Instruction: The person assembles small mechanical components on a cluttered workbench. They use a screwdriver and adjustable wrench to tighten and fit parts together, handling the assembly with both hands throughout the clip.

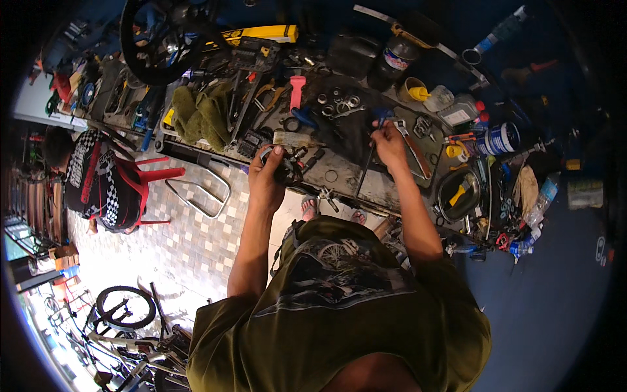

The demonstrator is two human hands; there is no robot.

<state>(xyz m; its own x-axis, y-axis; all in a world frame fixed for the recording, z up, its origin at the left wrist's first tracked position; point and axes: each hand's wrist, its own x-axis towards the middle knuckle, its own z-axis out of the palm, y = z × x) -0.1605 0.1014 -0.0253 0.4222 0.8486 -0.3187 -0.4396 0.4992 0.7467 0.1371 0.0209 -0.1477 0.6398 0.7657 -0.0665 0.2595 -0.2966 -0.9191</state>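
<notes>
My left hand (264, 179) is closed round a dark metal mechanical part (289, 171) at the bench's near edge, the thumb on top. Its exact kind is hard to make out. My right hand (390, 145), over the bench, is closed on a long-shafted tool (366, 171) with blue at its upper end; the thin dark shaft slants down toward the near edge. Just right of that hand lies an adjustable wrench (418, 153) with an orange-brown handle. Between the hands are a thin ring (331, 176) and a worn pale block (295, 138). A small metal part (328, 196) is at the near edge.
Olive gloves (202, 114), a pink-red tool (297, 91) and several sockets (339, 102) lie across the bench. A dark tray (457, 191) with a yellow brush and a blue-white tub (499, 139) stand right. At left, a person (108, 176) sits on a red chair (153, 173); bicycles (127, 307) stand behind.
</notes>
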